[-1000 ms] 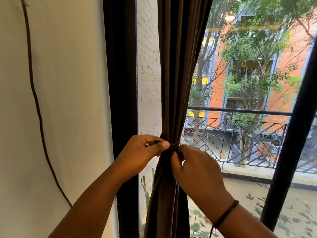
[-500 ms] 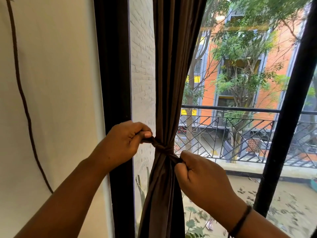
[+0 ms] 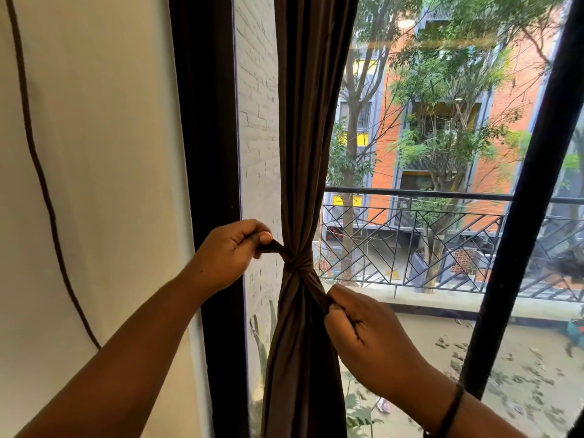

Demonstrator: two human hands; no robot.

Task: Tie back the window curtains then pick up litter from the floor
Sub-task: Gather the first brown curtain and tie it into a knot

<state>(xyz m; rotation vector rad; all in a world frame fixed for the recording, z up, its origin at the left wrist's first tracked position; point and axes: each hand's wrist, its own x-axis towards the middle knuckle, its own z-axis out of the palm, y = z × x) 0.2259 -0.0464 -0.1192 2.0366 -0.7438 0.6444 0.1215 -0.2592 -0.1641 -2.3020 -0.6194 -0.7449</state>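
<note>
A dark brown curtain (image 3: 308, 137) hangs gathered in front of the window, cinched at mid-height by a brown tie-back band knotted around it (image 3: 298, 263). My left hand (image 3: 227, 252) grips one end of the band, pulled out to the left of the knot. My right hand (image 3: 363, 336) grips the other end, drawn down and to the right below the knot. Both ends are stretched taut. No floor or litter is in view.
A dark window frame post (image 3: 205, 153) stands left of the curtain, beside a cream wall with a thin dark cable (image 3: 38, 159). Another dark frame bar (image 3: 531, 191) crosses the glass at right. Outside are a balcony railing (image 3: 410, 235), trees and a brick building.
My hands have moved apart from the curtain's middle, left hand to the left and right hand down-right, drawing the band's ends out and tightening the knot.
</note>
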